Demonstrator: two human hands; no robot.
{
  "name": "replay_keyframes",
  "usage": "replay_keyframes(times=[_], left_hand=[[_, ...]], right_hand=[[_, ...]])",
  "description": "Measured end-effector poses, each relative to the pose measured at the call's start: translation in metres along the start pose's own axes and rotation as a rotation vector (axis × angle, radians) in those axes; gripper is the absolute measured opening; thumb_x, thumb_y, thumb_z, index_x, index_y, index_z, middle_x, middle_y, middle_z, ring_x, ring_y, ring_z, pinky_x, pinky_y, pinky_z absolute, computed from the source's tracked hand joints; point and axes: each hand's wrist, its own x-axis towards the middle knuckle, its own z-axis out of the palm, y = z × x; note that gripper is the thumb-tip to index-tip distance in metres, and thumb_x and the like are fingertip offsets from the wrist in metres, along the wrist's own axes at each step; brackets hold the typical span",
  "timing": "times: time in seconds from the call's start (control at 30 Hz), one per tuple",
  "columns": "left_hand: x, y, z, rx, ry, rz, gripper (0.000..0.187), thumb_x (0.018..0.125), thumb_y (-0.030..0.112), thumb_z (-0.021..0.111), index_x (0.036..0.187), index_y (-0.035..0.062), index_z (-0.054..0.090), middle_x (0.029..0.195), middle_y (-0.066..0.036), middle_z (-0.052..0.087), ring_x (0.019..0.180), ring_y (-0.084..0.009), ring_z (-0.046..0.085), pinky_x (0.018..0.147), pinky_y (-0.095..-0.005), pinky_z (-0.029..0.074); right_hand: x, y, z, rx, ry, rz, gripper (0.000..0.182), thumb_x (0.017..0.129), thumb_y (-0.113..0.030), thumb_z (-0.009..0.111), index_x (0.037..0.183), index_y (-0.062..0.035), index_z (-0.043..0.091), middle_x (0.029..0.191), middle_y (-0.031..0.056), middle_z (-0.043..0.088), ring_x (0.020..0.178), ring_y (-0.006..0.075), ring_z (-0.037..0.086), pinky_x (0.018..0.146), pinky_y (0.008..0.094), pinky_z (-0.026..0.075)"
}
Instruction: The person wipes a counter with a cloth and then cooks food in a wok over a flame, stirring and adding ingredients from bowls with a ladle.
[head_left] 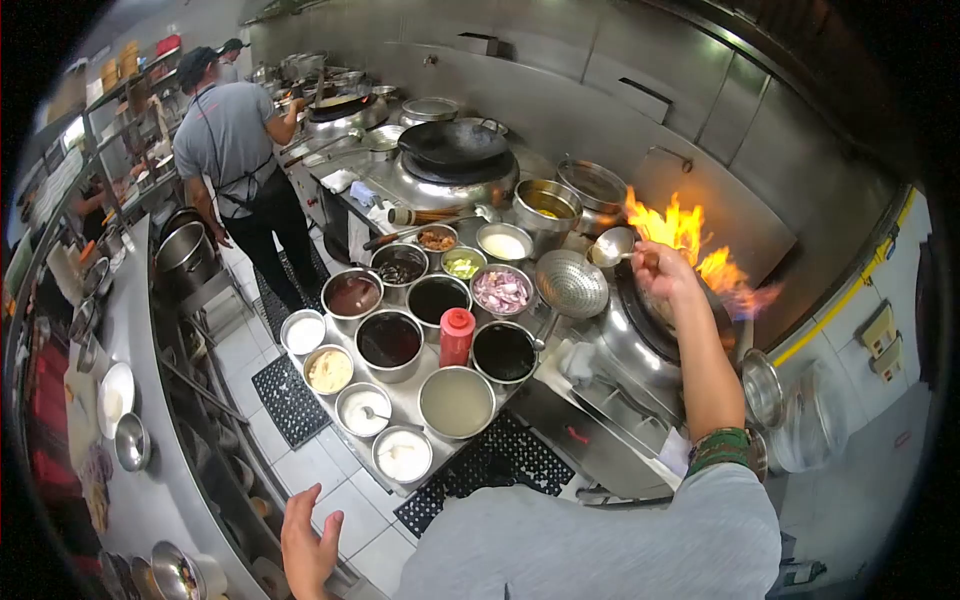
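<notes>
My right hand (pixel 662 272) is closed round the handle of a metal ladle (pixel 613 246), whose bowl is just left of my fingers. Tall orange flames (pixel 690 235) rise behind that hand, from the wok burner (pixel 640 320). My forearm hides much of the burner and whatever sits on it. Down at the lower left, my left hand (pixel 310 540) hangs with thumb and fingers apart, holding nothing. Left of the burner, a perforated strainer (pixel 572 283) rests near a bowl of chopped red onion (pixel 502 291).
Several sauce pots, a red squeeze bottle (pixel 457 337) and a pot of cloudy liquid (pixel 456 403) crowd the steel cart. A black wok (pixel 453 143) sits on another burner. A co-worker (pixel 230 140) stands farther left. A steel counter (pixel 160 400) runs along the left.
</notes>
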Motion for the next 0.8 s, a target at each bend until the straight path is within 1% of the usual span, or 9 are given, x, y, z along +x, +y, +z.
replay_keyframes(times=[0.17,0.2,0.3,0.33,0.53,0.6,0.7,0.73,0.8], left_hand=[[0.019,0.030,0.023,0.018,-0.012,0.075,0.048,0.080,0.007,0.074,0.125,-0.0014,0.062,0.113,-0.020,0.065,0.100,-0.0337,0.064,0.090,-0.0394,0.051],[0.023,0.037,0.028,0.024,-0.018,0.069,0.048,0.080,0.007,0.074,0.126,-0.0016,0.062,0.113,-0.020,0.065,0.100,-0.0337,0.064,0.090,-0.0394,0.051],[0.034,0.068,0.045,0.034,-0.019,0.052,0.047,0.080,0.007,0.073,0.125,-0.0017,0.062,0.113,-0.020,0.065,0.101,-0.0332,0.065,0.090,-0.0393,0.051],[0.039,0.079,0.051,0.036,-0.013,0.046,0.047,0.080,0.007,0.073,0.125,-0.0017,0.062,0.113,-0.019,0.065,0.101,-0.0330,0.065,0.090,-0.0393,0.051],[0.048,0.131,0.101,0.027,0.003,0.058,0.044,0.081,0.007,0.073,0.123,-0.0014,0.062,0.113,-0.018,0.065,0.101,-0.0325,0.065,0.090,-0.0388,0.051],[0.046,0.150,0.111,0.050,-0.009,-0.027,0.044,0.081,0.006,0.072,0.123,-0.0013,0.062,0.114,-0.018,0.065,0.101,-0.0326,0.064,0.090,-0.0384,0.051],[0.037,0.164,0.123,0.143,-0.021,-0.154,0.045,0.091,0.015,0.069,0.133,0.0028,0.060,0.118,-0.017,0.063,0.100,-0.0310,0.062,0.090,-0.0382,0.049],[0.033,0.168,0.128,0.173,-0.006,-0.189,0.044,0.093,0.018,0.068,0.133,0.0030,0.060,0.110,-0.015,0.063,0.090,-0.0265,0.058,0.084,-0.0371,0.049],[0.026,0.175,0.139,0.170,0.038,-0.170,0.044,0.094,0.020,0.068,0.133,0.0032,0.060,0.108,-0.015,0.063,0.089,-0.0266,0.058,0.083,-0.0372,0.049]], right_hand=[[0.001,-0.008,-0.018,-0.723,0.145,-0.163,0.019,0.090,-0.014,0.066,0.077,-0.0045,0.055,0.063,0.0054,0.057,0.054,0.0165,0.059,0.044,0.0282,0.047],[0.008,-0.013,-0.027,-0.774,0.109,-0.169,0.017,0.090,-0.014,0.064,0.089,-0.0005,0.055,0.066,0.0063,0.058,0.056,0.0174,0.060,0.044,0.0309,0.048],[0.039,-0.033,-0.048,-1.066,0.178,-0.375,0.023,0.089,-0.014,0.065,0.102,-0.0003,0.052,0.071,0.0074,0.059,0.058,0.0174,0.061,0.045,0.0330,0.049],[0.048,-0.043,-0.052,-1.021,0.170,-0.381,0.031,0.088,-0.014,0.065,0.110,-0.0004,0.049,0.075,0.0074,0.060,0.060,0.0170,0.062,0.047,0.0335,0.051],[0.142,-0.088,-0.062,-0.802,0.106,-0.412,0.028,0.089,-0.016,0.065,0.109,-0.0013,0.053,0.077,0.0066,0.061,0.059,0.0147,0.061,0.046,0.0306,0.051],[0.187,-0.092,-0.061,-0.743,0.110,-0.375,0.023,0.088,-0.015,0.065,0.102,-0.0007,0.055,0.070,0.0064,0.059,0.053,0.0149,0.058,0.043,0.0299,0.049],[0.270,-0.081,-0.070,-0.667,0.090,-0.362,0.014,0.088,-0.012,0.064,0.091,-0.0005,0.057,0.065,0.0060,0.058,0.049,0.0152,0.056,0.042,0.0298,0.049],[0.300,-0.079,-0.075,-0.734,0.094,-0.301,0.012,0.088,-0.011,0.064,0.081,-0.0028,0.058,0.065,0.0052,0.058,0.051,0.0150,0.057,0.043,0.0298,0.049],[0.335,-0.072,-0.074,-0.608,0.109,-0.265,0.016,0.087,-0.011,0.065,0.075,-0.0057,0.057,0.066,0.0041,0.057,0.052,0.0145,0.056,0.043,0.0293,0.048]])
